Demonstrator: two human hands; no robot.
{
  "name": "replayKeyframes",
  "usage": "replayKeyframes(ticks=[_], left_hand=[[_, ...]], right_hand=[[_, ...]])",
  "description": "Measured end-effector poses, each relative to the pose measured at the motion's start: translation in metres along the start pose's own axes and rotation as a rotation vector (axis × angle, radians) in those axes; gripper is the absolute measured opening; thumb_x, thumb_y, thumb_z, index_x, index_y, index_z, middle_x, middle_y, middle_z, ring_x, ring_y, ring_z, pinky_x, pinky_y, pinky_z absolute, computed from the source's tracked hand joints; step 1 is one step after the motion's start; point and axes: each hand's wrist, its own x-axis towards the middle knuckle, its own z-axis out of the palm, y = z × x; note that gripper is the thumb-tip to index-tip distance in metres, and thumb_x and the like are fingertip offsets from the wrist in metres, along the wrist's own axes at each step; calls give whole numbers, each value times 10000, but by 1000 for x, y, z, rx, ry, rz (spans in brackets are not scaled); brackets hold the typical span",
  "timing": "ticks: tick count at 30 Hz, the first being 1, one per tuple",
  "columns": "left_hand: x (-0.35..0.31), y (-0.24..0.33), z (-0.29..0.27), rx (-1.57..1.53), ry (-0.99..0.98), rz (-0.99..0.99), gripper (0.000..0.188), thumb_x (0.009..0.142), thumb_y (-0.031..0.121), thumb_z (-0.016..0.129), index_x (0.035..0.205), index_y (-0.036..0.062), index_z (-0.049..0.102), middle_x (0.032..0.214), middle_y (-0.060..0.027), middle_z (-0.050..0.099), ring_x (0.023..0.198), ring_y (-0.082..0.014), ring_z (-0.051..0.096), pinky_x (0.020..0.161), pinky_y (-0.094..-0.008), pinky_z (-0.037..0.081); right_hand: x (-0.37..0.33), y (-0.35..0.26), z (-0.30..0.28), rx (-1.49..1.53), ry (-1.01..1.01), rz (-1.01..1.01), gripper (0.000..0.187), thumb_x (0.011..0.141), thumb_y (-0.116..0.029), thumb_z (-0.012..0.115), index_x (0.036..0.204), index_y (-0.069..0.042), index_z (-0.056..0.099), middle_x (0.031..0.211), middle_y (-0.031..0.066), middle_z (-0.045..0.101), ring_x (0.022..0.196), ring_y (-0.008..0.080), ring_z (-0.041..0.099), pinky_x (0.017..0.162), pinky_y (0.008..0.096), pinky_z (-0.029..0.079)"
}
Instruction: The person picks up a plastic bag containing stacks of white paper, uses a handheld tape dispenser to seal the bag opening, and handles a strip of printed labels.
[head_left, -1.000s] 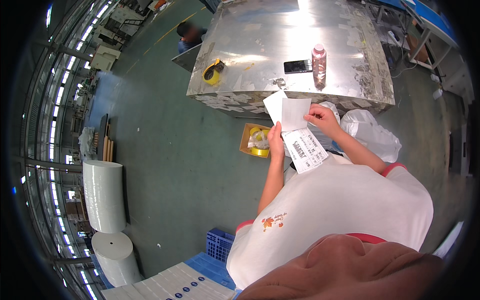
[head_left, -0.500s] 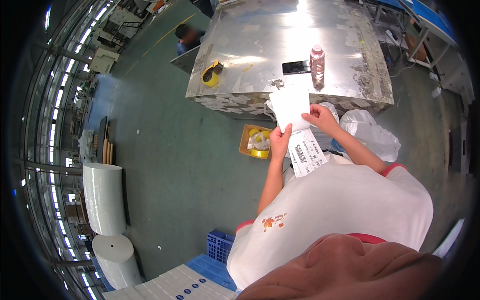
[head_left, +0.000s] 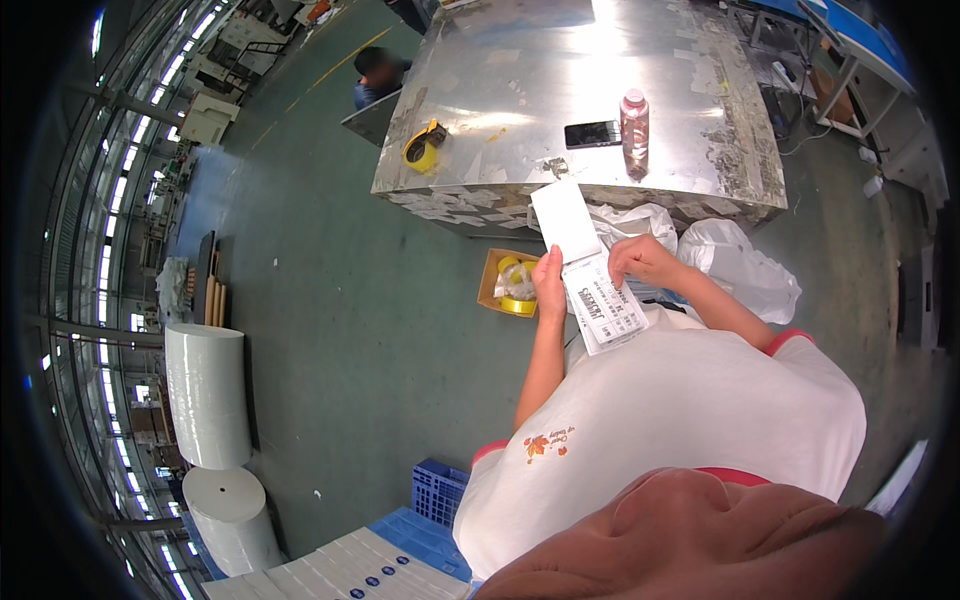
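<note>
My left hand (head_left: 549, 285) is closed on the left edge of a stack of printed paper labels (head_left: 603, 312), its thumb lying on top. Beyond the thumb, a blank white sheet (head_left: 566, 222) extends from the stack toward the table. At the stack's right edge, my right hand (head_left: 645, 262) has its fingers bent down and pinched against the top printed label. The labels are held in front of my white shirt, just short of the metal table (head_left: 500, 90). My right fingertips are partly hidden.
On the table are a yellow tape dispenser (head_left: 422, 148), a black phone (head_left: 592, 135) and a pink bottle (head_left: 635, 132). A carton of tape rolls (head_left: 490, 280) and white plastic bags (head_left: 735, 265) are below. Large white rolls (head_left: 208, 395) stand left. A person (head_left: 378, 78) is beyond the table.
My right hand has let go of the blank sheet and moved down to the printed label's edge. The blank sheet has swung left, and more of the printed stack shows.
</note>
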Motion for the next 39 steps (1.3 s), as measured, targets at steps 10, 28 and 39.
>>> replayKeyframes(ticks=[10,28,39], left_hand=[[-7,5,8,273,-59,37,229,867,193,606,898,-32,632,801,-25,629,650,-42,527,572,-186,423],[-12,9,4,172,-9,65,224,881,184,579,900,-32,633,827,-39,635,679,-61,548,607,-195,429],[-10,3,3,-43,-31,39,238,895,197,559,899,-32,624,811,-22,628,682,-50,535,601,-190,424]], right_hand=[[17,-10,4,114,463,373,197,785,-197,681,816,-7,642,692,-20,577,597,34,450,530,205,356],[-3,-1,11,75,317,410,244,855,-236,580,737,-32,643,656,-6,580,597,50,470,530,211,368],[0,0,9,29,381,237,199,788,-173,660,684,-5,637,658,-2,587,637,59,501,556,209,376]])
